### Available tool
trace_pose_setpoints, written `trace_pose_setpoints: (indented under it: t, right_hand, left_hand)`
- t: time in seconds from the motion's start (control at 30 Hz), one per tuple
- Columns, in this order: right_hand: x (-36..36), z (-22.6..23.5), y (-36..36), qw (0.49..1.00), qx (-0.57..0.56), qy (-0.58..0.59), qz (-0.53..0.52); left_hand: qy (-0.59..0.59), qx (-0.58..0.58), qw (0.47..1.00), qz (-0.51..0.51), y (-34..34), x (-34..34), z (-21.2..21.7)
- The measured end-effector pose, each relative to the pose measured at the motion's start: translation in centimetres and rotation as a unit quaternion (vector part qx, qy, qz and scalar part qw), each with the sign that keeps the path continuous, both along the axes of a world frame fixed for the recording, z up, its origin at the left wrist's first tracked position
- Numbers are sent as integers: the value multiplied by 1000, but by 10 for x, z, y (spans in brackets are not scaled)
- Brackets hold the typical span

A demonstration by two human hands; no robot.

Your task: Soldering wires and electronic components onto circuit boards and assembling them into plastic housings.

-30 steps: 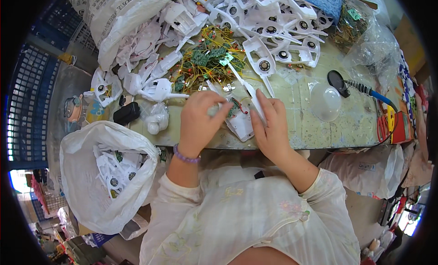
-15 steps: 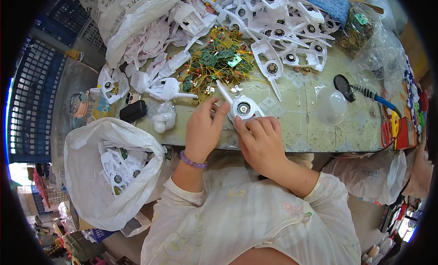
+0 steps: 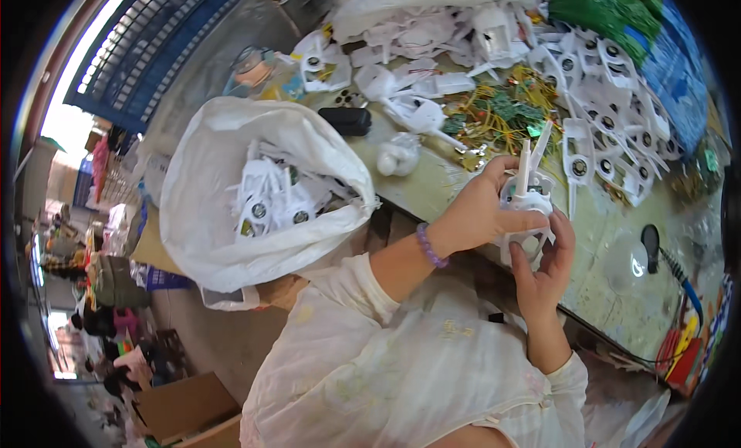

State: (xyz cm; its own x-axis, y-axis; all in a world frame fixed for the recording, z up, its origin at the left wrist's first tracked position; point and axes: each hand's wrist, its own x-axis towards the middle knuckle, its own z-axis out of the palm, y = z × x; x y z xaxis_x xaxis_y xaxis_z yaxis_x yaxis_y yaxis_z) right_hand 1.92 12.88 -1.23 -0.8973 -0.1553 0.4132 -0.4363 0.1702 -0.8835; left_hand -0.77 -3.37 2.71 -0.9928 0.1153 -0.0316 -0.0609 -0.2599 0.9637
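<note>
Both my hands hold a white plastic housing (image 3: 532,187) over the front edge of the table. My left hand (image 3: 480,210) grips its left side, the thumb laid across the front. My right hand (image 3: 545,277) closes around its lower right, fingers curled. Two long narrow arms of the housing point away from me, and a bit of green board shows inside. Beyond it lies a tangle of green circuit boards with yellow wires (image 3: 502,108). Similar white housings with round dark centres (image 3: 579,166) are heaped to the right of the boards.
A large open white sack (image 3: 185,193) with several white housings stands left. Between it and the boards are a black case (image 3: 345,121) and a knotted clear bag (image 3: 398,155). Right: a clear dome (image 3: 627,264), a black round piece (image 3: 651,246) on a blue cable, and pliers (image 3: 683,338).
My view has swung left, bringing more of the sack and floor into sight. The housing, lying by my hands on the table before, is now raised and turned on end between both hands.
</note>
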Motion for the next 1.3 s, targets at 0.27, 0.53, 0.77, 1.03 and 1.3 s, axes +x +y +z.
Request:
trace_pose_setpoints:
  t: [0.27, 0.53, 0.77, 1.03, 1.3]
  right_hand:
    - [7, 18, -5, 967, -25, 189, 169]
    - [14, 10, 7, 976, 14, 156, 150]
    - [15, 3, 19, 978, 60, 142, 143]
    - [16, 18, 27, 969, 86, 186, 139]
    - [-5, 34, 75, 976, 132, 164, 49]
  left_hand:
    - [97, -361, 851, 368, -143, 92, 91]
    - [-344, -787, 509, 55, -249, 120, 119]
    - [194, -783, 591, 2, -153, 39, 133]
    - [360, -831, 419, -67, -107, -54, 11]
    - [410, -755, 502, 102, -99, -69, 68]
